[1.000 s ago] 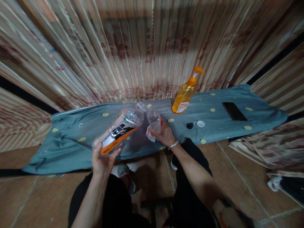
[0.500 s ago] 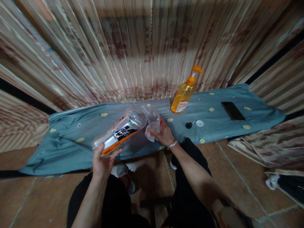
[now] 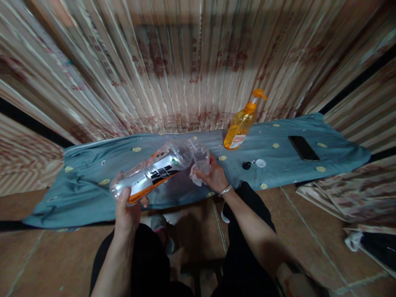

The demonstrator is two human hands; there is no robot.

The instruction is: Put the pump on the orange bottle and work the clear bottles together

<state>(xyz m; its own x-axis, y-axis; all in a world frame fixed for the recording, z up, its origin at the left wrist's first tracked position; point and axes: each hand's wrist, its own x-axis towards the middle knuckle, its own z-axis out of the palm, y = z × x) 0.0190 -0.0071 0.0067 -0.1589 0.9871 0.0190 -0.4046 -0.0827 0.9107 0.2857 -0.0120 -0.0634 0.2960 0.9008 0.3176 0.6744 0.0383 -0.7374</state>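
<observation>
Left grip (image 3: 127, 214) holds a tilted bottle (image 3: 151, 173); right grip (image 3: 216, 176) a clear container (image 3: 202, 154).
Probably best: steady both, tilt slowly.

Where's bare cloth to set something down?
Free: teal patterned cloth left of the clear labelled plastic bottle, and between the orange plastic pump bottle and the flat black phone. Crowded: centre, around the right hand and clear plastic container.

Pleated, beige-striped fabric curtains (image 3: 176, 62) with dark red print hang dimly lit beyond the long, teal, cloth-covered tabletop (image 3: 83, 177); straight black bars (image 3: 31, 122) slant left and right above brown floor tiles (image 3: 331, 237).
</observation>
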